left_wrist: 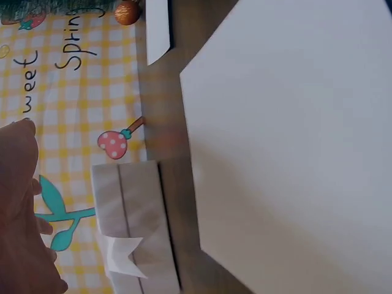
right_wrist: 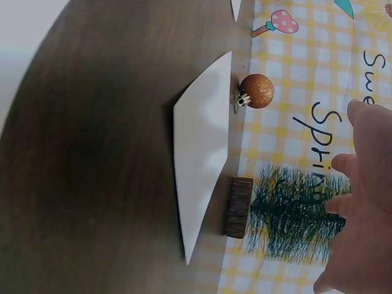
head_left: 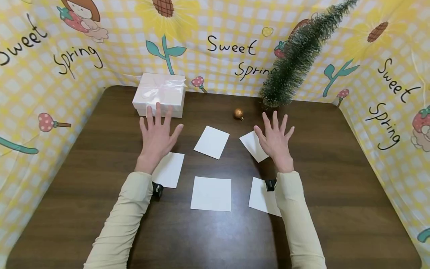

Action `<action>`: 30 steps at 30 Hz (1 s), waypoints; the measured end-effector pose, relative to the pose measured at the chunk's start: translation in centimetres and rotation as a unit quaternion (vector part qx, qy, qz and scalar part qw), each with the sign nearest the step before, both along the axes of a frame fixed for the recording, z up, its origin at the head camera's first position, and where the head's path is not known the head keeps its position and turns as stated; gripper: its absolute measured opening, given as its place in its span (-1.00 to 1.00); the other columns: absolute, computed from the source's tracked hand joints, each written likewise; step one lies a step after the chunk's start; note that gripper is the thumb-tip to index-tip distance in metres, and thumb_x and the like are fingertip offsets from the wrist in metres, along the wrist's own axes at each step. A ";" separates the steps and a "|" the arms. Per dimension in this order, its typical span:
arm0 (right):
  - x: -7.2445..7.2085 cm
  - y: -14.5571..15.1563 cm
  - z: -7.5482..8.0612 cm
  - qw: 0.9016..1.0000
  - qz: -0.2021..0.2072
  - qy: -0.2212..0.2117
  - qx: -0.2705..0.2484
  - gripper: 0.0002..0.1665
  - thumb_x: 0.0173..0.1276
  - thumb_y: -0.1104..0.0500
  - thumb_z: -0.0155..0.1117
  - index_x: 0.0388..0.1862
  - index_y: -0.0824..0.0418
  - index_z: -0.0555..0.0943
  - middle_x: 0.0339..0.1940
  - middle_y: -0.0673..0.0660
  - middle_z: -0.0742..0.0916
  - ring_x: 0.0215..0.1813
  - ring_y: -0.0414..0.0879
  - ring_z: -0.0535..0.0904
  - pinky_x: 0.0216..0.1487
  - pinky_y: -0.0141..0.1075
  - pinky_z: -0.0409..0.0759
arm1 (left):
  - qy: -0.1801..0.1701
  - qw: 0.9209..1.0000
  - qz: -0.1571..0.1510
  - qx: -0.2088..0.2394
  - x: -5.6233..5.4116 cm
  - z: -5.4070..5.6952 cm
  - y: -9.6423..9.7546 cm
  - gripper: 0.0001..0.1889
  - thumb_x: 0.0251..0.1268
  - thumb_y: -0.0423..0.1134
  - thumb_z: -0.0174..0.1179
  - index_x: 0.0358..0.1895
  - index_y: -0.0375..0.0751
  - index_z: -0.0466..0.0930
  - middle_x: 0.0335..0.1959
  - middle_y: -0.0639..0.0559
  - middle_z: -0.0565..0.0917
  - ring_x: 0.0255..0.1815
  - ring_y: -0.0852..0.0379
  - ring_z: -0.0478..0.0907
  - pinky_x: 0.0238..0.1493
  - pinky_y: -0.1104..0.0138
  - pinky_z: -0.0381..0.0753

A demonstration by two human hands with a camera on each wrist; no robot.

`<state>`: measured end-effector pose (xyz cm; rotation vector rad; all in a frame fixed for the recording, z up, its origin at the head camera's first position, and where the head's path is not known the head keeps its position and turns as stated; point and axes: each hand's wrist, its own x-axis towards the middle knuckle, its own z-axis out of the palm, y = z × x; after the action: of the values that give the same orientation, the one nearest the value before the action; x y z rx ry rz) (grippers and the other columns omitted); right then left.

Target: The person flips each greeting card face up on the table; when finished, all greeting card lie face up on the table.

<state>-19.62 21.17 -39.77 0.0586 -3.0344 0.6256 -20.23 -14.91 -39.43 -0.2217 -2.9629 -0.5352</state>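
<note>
With fingers spread and nothing held, my left hand [head_left: 156, 138] is over the table, its fingertips overlapping the white ribboned gift box [head_left: 159, 91] in the head view. Whether they touch the box I cannot tell. A white card [head_left: 171, 172] lies partly hidden by that wrist. My right hand [head_left: 276, 140] is spread too, above another white card [head_left: 253, 145], close to the small tabletop Christmas tree [head_left: 292, 71]. Between the hands lie a tilted white card [head_left: 211, 142] and a gold ball ornament [head_left: 239, 114]. The right wrist view shows the tree's brown base [right_wrist: 239, 208].
Nearer the front are a white card [head_left: 211, 194] and one more card [head_left: 263, 198], partly covered by the right sleeve [head_left: 297, 213]. The dark wooden table [head_left: 208, 243] is bordered at the back and sides by a yellow checked cloth [head_left: 215, 22].
</note>
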 end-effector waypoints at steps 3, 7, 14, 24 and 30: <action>-0.1 0.3 0.3 1.000 -0.001 0.005 0.000 -0.18 0.53 -0.31 -0.26 0.61 0.01 -0.06 0.61 0.25 -0.12 0.55 0.26 -0.54 0.32 0.40 -0.50 | 0.003 1.000 -0.017 -0.002 -0.2 -0.2 0.9 -0.26 0.52 0.18 -0.21 0.57 -0.16 -0.11 0.56 -0.33 -0.13 0.56 -0.33 -0.33 0.38 -0.27 -0.22; -0.3 0.7 1.6 0.999 0.014 0.030 -0.019 -0.18 0.54 -0.29 -0.20 0.60 0.06 -0.02 0.60 0.29 -0.02 0.58 0.25 -0.39 0.37 0.37 -0.39 | -0.016 0.995 -0.095 -0.027 -0.3 0.0 3.9 -0.34 0.56 0.07 -0.22 0.52 -0.29 0.01 0.51 -0.35 0.05 0.53 -0.34 -0.15 0.39 -0.23 -0.07; 0.5 1.8 2.6 0.986 0.158 0.016 0.048 -0.19 0.45 -0.04 0.18 0.48 0.37 0.20 0.49 0.40 0.26 0.53 0.31 0.03 0.44 0.20 0.02 | -0.033 0.942 -0.301 -0.148 -0.6 0.6 12.1 -0.49 0.54 -0.15 -0.16 0.45 -0.25 0.24 0.50 -0.15 0.22 0.55 -0.20 -0.02 0.39 -0.12 0.12; 2.7 3.3 -0.2 0.972 0.193 -0.077 0.107 -0.05 0.25 -0.06 0.41 0.41 0.47 0.27 0.44 0.44 0.32 0.45 0.33 0.22 0.40 0.10 0.22 | -0.104 0.899 -0.344 -0.250 -2.0 -0.7 17.7 -0.50 0.43 -0.22 -0.02 0.40 -0.24 0.32 0.50 -0.11 0.22 0.55 -0.15 0.00 0.41 -0.04 0.09; 2.9 3.8 -0.1 0.964 0.214 -0.074 0.138 -0.03 0.20 -0.07 0.45 0.38 0.50 0.30 0.41 0.44 0.37 0.44 0.30 0.26 0.38 0.09 0.26 | -0.112 0.899 -0.353 -0.237 -3.0 -2.8 18.5 -0.57 0.38 -0.26 -0.01 0.28 -0.21 0.44 0.39 -0.04 0.37 0.51 -0.09 0.10 0.34 0.00 0.17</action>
<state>-16.70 25.00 -39.86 0.7243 -3.2497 0.2180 -23.19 3.60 -42.23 -1.3970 -3.1078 0.1478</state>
